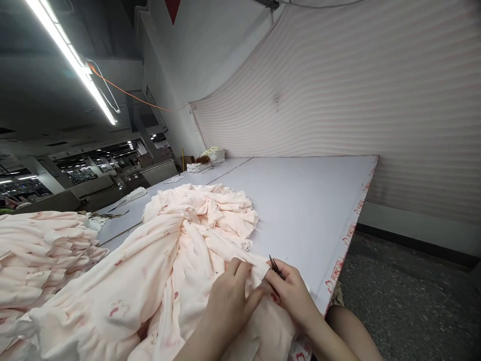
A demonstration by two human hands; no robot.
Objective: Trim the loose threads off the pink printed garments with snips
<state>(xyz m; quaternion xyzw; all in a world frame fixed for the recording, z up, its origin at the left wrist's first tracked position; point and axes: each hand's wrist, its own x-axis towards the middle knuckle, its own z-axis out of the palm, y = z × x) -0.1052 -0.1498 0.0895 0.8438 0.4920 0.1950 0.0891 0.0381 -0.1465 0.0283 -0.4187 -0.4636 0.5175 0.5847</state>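
Observation:
A pale pink printed fabric [150, 260] lies in a gathered heap over the table and drapes toward me. My left hand [233, 288] is closed on it, fingers bent over the cloth near its edge. Just to the right, my right hand [287, 286] is closed around small dark thread snips [276, 265], whose pointed tips stick up past the fingers. Its fingertips also meet the fabric edge between the two hands. The snips' grips are hidden in the palm.
A second pile of pink fabric [41, 260] sits at the left. The grey-white table [300, 200] has red-printed tape along its right edge. Folded stacks [210, 158] stand at the far end. A striped cloth sheet [338, 85] hangs behind.

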